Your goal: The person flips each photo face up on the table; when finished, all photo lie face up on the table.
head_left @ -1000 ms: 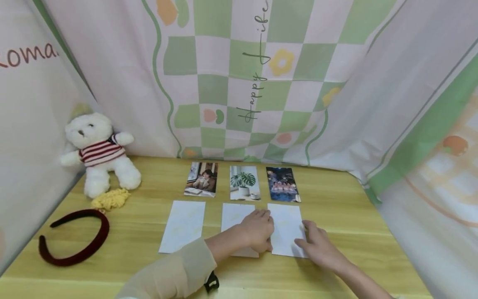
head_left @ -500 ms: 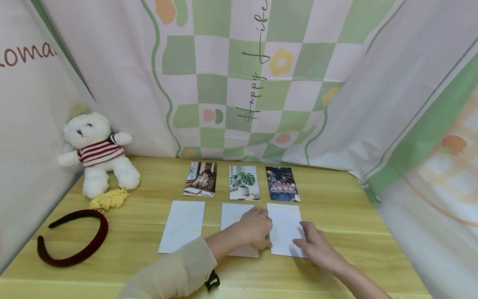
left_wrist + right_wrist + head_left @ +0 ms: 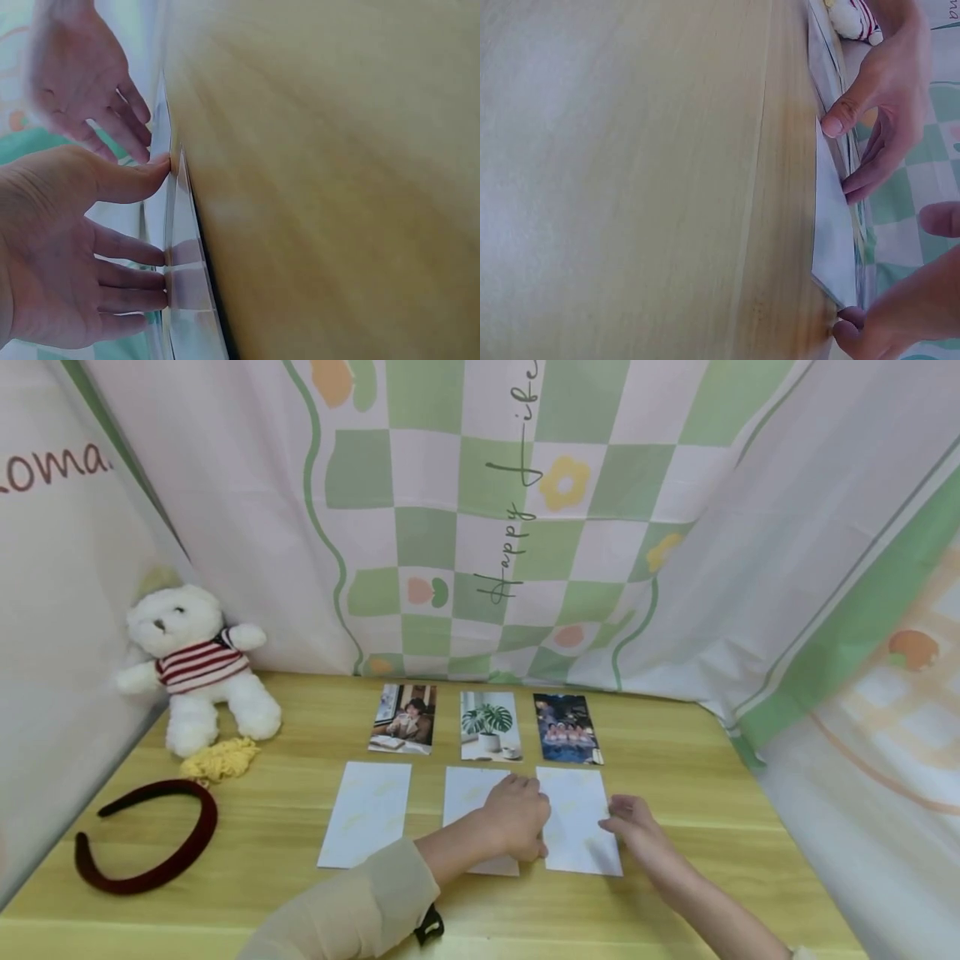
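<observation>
Three white cards lie in a row on the wooden table in the head view: a left card (image 3: 366,814), a middle card (image 3: 465,793) and a right card (image 3: 573,827). My left hand (image 3: 516,818) reaches over the middle card and covers part of it. Its fingertips touch the right card's left edge, the fingers fairly straight in the left wrist view (image 3: 67,255). Beside that card's right edge is my right hand (image 3: 637,831), fingertips right at the edge and loosely bent. The right wrist view has the right hand (image 3: 907,315) near the card's corner.
Behind the cards lie three photos: a seated person (image 3: 405,720), a potted plant (image 3: 491,727) and a dark group picture (image 3: 567,731). At left are a white teddy bear (image 3: 191,647), a yellow fluffy bundle (image 3: 221,760) and a dark red headband (image 3: 206,835). A checked curtain (image 3: 495,552) hangs behind.
My right hand has shifted right and slightly up, its thumb moving off the right card's face to its edge. The left hand stays almost in place at the card's left edge.
</observation>
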`<state>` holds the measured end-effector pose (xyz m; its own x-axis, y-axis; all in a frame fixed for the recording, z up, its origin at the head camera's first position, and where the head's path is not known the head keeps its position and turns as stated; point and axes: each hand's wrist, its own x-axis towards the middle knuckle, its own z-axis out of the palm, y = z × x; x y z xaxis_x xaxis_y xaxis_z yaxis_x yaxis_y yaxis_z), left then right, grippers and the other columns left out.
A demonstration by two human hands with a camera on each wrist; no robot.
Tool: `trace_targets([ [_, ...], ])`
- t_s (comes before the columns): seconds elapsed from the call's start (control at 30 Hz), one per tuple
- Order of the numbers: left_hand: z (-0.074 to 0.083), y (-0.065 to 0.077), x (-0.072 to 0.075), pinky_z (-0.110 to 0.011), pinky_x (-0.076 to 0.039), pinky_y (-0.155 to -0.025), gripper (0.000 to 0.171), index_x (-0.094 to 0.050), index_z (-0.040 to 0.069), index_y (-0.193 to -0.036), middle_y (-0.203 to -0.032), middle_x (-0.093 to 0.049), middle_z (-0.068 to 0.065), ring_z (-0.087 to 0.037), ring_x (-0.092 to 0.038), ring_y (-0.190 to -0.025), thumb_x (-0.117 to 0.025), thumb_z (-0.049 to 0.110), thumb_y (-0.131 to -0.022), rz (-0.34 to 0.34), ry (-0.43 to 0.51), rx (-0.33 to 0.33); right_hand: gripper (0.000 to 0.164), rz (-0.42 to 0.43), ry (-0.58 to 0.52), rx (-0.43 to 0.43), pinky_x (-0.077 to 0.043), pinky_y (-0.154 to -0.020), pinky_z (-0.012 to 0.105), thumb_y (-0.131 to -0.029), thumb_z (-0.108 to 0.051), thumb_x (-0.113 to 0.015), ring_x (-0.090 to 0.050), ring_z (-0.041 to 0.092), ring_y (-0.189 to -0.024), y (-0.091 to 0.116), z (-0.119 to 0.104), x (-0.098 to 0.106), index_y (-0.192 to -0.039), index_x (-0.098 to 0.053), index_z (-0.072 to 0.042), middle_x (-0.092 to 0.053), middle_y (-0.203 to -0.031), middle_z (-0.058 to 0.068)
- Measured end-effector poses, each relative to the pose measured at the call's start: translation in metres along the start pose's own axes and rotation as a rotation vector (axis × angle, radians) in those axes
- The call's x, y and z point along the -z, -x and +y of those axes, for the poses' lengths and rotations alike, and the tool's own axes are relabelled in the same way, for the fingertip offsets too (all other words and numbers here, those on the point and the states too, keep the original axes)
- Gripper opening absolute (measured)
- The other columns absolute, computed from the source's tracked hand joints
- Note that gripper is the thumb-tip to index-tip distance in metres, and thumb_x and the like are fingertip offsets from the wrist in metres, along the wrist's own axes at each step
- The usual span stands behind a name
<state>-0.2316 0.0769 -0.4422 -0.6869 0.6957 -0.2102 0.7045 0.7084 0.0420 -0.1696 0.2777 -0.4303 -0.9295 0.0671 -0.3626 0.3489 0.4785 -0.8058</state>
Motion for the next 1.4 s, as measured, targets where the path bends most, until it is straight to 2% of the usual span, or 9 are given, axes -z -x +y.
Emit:
trace_targets([
  [0.13,0.0,-0.003,-0.002,-0.036,-0.04,-0.125,0.034,-0.069,0.023,-0.089,-0.128,-0.065,-0.003,-0.02,-0.058,-0.13,-0.074,0.057,-0.09,0.01,0.002,0.004,0.07,0.039,-0.066,-0.001,-0.021,-0.129,0.067,-0.106,-0.016,-0.047,-0.024,0.053,-0.151,-0.001,0.002,0.002,-0.157,-0.01,0.014,-0.022,-0.162,0.037],
  [0.37,0.0,-0.002,-0.002,-0.036,-0.04,-0.125,0.035,-0.068,0.022,-0.086,-0.131,-0.064,-0.004,-0.021,-0.057,-0.132,-0.075,0.057,-0.089,0.01,0.007,0.018,0.067,0.057,-0.151,0.018,-0.046,-0.113,0.053,-0.107,-0.014,-0.045,-0.034,0.048,-0.148,0.0,0.004,0.002,-0.158,-0.007,0.01,-0.022,-0.164,0.033],
  [0.53,0.002,0.0,-0.002,-0.033,-0.044,-0.121,0.042,-0.071,0.019,-0.102,-0.134,-0.062,-0.004,-0.021,-0.056,-0.132,-0.076,0.058,-0.088,0.007,0.006,0.019,0.07,0.08,-0.207,0.027,-0.033,-0.123,0.068,-0.106,-0.01,-0.044,-0.031,0.049,-0.149,0.001,0.002,0.001,-0.158,-0.002,0.009,-0.019,-0.164,0.034],
  [0.67,0.005,0.002,-0.001,-0.03,-0.049,-0.113,0.066,-0.063,0.014,-0.131,-0.134,-0.06,-0.003,-0.019,-0.055,-0.129,-0.077,0.06,-0.086,0.009,-0.005,0.023,0.069,0.082,-0.233,0.006,-0.053,-0.109,0.046,-0.105,-0.009,-0.044,-0.035,0.049,-0.146,0.003,-0.001,-0.001,-0.16,-0.004,0.008,-0.018,-0.164,0.037],
  [0.8,0.007,0.003,0.0,-0.031,-0.048,-0.115,0.074,-0.055,0.014,-0.143,-0.143,-0.056,-0.004,-0.02,-0.053,-0.135,-0.077,0.058,-0.087,0.007,0.071,0.025,0.065,0.056,-0.232,0.008,-0.058,-0.088,0.025,-0.105,-0.007,-0.044,-0.057,0.035,-0.128,0.006,-0.003,-0.005,-0.16,-0.013,0.006,-0.028,-0.16,0.035],
  [0.97,0.005,-0.002,-0.001,-0.025,-0.052,-0.106,0.062,-0.059,0.01,-0.138,-0.137,-0.061,-0.006,-0.018,-0.06,-0.125,-0.078,0.046,-0.091,0.046,0.4,-0.018,0.059,0.034,-0.227,0.056,-0.06,-0.086,0.023,-0.105,-0.006,-0.046,-0.063,0.016,-0.114,0.01,-0.007,-0.006,-0.158,-0.023,0.006,-0.037,-0.157,0.035],
  [1.17,0.002,-0.009,0.002,-0.028,-0.061,-0.09,0.043,-0.061,0.004,-0.13,-0.127,-0.066,-0.011,-0.019,-0.068,-0.107,-0.069,0.032,-0.099,0.043,1.077,0.033,0.058,-0.015,-0.168,0.139,-0.057,-0.091,0.024,-0.107,-0.011,-0.048,-0.06,0.031,-0.13,0.016,-0.016,-0.009,-0.159,-0.026,0.004,-0.036,-0.161,0.035],
  [1.3,0.001,-0.011,0.001,-0.039,-0.066,-0.083,0.038,-0.052,0.007,-0.129,-0.125,-0.06,-0.012,-0.025,-0.066,-0.107,-0.064,0.033,-0.103,-0.039,1.499,0.069,0.062,-0.065,-0.126,0.164,-0.05,-0.115,0.054,-0.109,-0.025,-0.049,-0.044,0.047,-0.147,0.02,-0.021,-0.014,-0.162,-0.027,-0.002,-0.03,-0.167,0.029],
  [1.4,-0.001,-0.014,-0.002,-0.043,-0.066,-0.088,0.039,-0.048,0.011,-0.13,-0.125,-0.056,-0.01,-0.025,-0.063,-0.113,-0.062,0.037,-0.104,-0.067,1.653,0.092,0.066,-0.094,-0.093,0.16,-0.032,-0.121,0.073,-0.109,-0.031,-0.048,-0.029,0.051,-0.155,0.021,-0.022,-0.016,-0.164,-0.024,-0.004,-0.023,-0.171,0.026],
])
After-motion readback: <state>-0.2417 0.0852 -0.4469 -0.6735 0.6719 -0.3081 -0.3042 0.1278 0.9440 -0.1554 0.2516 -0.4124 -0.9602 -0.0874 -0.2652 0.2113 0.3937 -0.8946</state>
